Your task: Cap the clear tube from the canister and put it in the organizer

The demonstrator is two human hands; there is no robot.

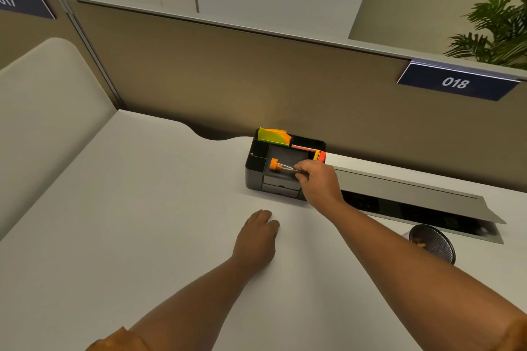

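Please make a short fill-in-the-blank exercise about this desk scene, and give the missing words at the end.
1. The clear tube wears a cap of ______ colour.
2. The ______ hand holds the tube over the black organizer.
3. The left hand rests flat on the ______.
4. The blue sign on the partition shows the number ______.

Missing words: orange; right; desk; 018

Soft, even indoor light filled the frame, warm and slightly dim. A brighter patch lay on the partition at centre, just above the desk. Shadows were faint. Wide-angle distortion bent straight lines toward the edges. Focus stayed fairly sharp, softening at the corners.
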